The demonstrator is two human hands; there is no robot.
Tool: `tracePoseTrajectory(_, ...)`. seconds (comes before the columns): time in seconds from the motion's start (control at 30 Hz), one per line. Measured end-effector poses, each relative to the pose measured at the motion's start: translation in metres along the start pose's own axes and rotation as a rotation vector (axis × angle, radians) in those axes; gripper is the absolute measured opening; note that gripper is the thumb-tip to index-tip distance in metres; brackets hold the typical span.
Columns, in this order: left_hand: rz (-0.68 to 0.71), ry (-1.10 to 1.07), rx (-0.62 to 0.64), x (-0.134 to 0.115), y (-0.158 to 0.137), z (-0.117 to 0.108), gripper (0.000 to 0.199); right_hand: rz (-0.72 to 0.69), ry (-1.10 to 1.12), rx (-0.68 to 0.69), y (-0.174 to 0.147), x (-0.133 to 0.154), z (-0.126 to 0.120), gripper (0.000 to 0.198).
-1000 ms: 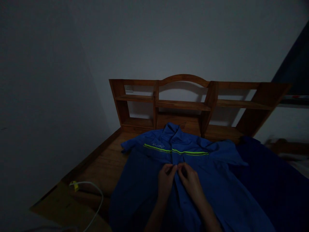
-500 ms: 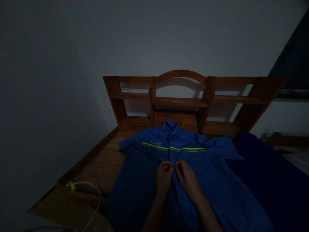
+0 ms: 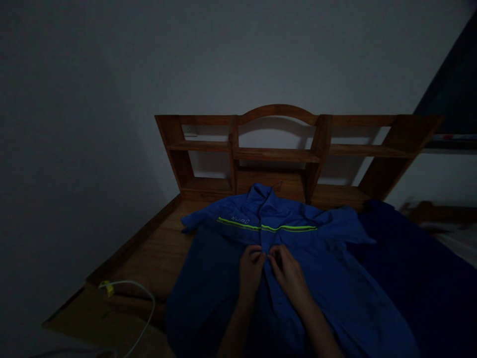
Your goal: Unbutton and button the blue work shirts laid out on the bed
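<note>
A blue short-sleeved shirt [image 3: 320,268] lies spread out, front side up, its collar pointing away from me. A bright yellow-green stripe [image 3: 238,224] crosses its chest, with pale lettering above the stripe on the left. My left hand [image 3: 251,268] pinches the edge of the shirt's front opening just below the stripe. Close beside it, my right hand [image 3: 286,271] pinches the same front strip, fingertips almost meeting the left ones. Whether a button sits between the fingers is too dark and small to make out.
The shirt rests on a wooden board [image 3: 160,253]. Behind it stands a wooden shelf unit [image 3: 278,155] against a pale wall [image 3: 238,54]. Dark blue cloth [image 3: 417,278] lies at the right. A white cable [image 3: 151,298] with a yellow tag [image 3: 109,289] curves at the lower left.
Both hands keep their pinch on the shirt front, with only slight finger movement. The whole view has shifted a little.
</note>
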State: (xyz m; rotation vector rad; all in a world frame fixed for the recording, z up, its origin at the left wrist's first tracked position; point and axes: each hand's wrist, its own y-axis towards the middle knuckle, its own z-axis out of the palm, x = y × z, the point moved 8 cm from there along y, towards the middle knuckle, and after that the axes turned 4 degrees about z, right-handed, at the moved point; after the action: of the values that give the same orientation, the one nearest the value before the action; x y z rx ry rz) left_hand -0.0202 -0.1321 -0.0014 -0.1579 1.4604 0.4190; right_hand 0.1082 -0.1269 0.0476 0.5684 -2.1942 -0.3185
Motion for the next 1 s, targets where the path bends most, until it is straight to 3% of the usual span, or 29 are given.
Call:
tracePoseTrajectory(0.2,-0.072,-0.057,-0.013,0.005,0.001,-0.001,0.026,0.024,0.046,-0.044,0.001,-0.003,-0.004,0.011)
tracePoseTrajectory(1.0,-0.092,-0.131,-0.019,-0.002,0.003,0.002,0.029,-0.028,-0.01,-0.069,-0.003,0.008,-0.008,0.022)
